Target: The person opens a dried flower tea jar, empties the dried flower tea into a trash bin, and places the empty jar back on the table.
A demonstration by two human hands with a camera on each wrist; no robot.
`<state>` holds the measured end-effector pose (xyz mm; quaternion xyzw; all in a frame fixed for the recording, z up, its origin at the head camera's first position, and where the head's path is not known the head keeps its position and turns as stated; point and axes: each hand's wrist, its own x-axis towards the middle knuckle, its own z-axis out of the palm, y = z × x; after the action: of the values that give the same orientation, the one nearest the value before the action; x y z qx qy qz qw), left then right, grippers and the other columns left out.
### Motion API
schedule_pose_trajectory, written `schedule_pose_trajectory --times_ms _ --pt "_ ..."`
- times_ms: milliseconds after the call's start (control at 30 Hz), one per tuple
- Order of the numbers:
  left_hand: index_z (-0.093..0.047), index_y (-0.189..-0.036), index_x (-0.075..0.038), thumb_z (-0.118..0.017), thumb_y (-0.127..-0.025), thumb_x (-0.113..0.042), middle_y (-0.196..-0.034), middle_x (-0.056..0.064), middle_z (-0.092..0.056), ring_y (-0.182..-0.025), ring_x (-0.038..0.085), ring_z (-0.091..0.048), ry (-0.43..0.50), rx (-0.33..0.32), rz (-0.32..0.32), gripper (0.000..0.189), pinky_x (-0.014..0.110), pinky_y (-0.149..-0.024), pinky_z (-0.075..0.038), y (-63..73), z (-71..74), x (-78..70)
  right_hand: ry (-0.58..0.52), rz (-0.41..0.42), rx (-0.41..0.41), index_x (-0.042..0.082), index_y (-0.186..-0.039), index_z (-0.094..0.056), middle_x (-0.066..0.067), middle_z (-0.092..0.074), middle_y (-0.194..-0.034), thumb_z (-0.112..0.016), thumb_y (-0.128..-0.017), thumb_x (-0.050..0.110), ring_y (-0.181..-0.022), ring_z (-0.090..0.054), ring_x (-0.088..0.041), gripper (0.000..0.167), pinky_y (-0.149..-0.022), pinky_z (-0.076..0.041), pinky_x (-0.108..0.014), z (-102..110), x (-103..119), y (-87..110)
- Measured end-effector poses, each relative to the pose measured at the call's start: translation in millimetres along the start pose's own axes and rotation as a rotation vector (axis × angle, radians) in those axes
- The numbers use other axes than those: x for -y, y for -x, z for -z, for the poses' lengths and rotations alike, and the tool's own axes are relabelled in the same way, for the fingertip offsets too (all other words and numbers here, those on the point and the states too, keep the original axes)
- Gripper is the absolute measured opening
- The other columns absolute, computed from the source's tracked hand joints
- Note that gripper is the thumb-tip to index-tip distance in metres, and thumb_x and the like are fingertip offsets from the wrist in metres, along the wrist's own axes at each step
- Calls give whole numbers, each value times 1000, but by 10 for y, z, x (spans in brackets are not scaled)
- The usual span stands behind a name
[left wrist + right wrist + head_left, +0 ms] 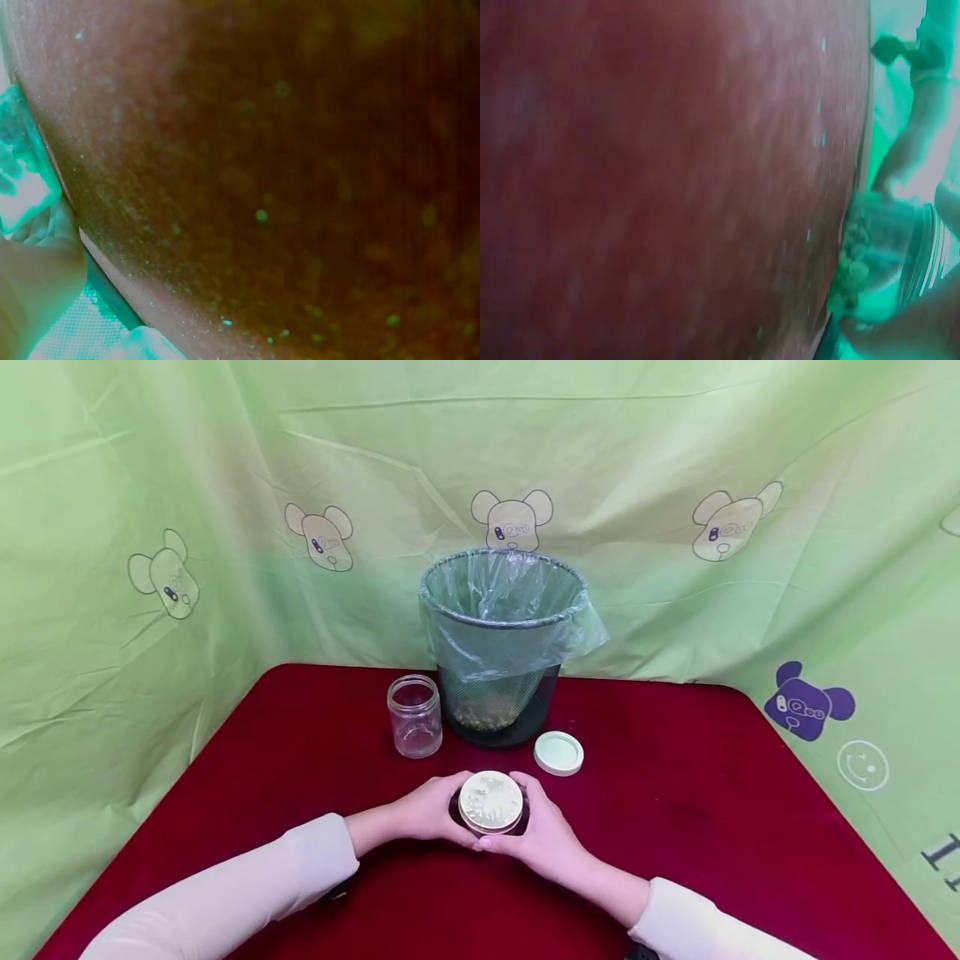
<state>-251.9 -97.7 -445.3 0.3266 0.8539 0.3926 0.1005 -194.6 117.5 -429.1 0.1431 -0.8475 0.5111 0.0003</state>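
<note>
A jar (491, 800) stands close over the red tablecloth between both hands, its round, pale, crinkled top facing up. The left hand (433, 812) grips its left side, with the thumb along the near side. From the right, the right hand (543, 835) curls round the other side, and the two thumbs nearly meet in front. Small rounded pieces show through the clear wall of the jar (881, 259) in the right wrist view. In the left wrist view, a hand (45, 281) appears at the lower left edge; cloth fills most of that view.
Beyond the hands stands a mesh waste bin (491, 647) with a clear plastic liner and some light bits at its bottom. Left of it is a lidless glass jar (417, 727). A white lid (558, 753) lies to the bin's right. Green printed fabric (390, 452) hangs behind.
</note>
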Motion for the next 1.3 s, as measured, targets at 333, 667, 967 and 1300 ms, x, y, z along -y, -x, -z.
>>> schedule_pose_trajectory --times_ms 333,667,967,1300 --pt "-56 -123 -21 -91 -64 -34 -107 -14 -63 -100 3 -59 12 -6 -15 70 25 -91 -46 12 7 -12 20 -33 -73 2 -130 -44 -9 -58 -120 -92 -64 27 -111 -55 -23 85 -95 -42 -46 -89 53 3" --pt "-56 -125 -21 -92 -62 -35 -108 -13 -63 -101 3 -58 4 -4 -1 74 26 -91 -46 11 5 -18 -62 -27 -5 4 -128 -49 -7 -60 -118 -92 -62 17 -109 -57 -20 81 -94 -44 -38 -6 26 -57" --pt "-55 -126 -18 -93 -62 -34 -110 -11 -63 -102 3 -58 -5 3 13 76 26 -93 -45 8 8 -22 -142 61 245 -1 -133 -45 -11 -57 -125 -87 -69 11 -118 -55 -26 78 -97 -44 -32 175 -70 -214" --pt "-54 -125 -17 -92 -63 -33 -110 -11 -63 -103 3 -57 8 11 22 75 26 -93 -45 2 7 -8 -222 108 483 -2 -135 -41 -13 -56 -127 -83 -74 6 -118 -54 -25 74 -95 -45 -26 309 -166 -411"
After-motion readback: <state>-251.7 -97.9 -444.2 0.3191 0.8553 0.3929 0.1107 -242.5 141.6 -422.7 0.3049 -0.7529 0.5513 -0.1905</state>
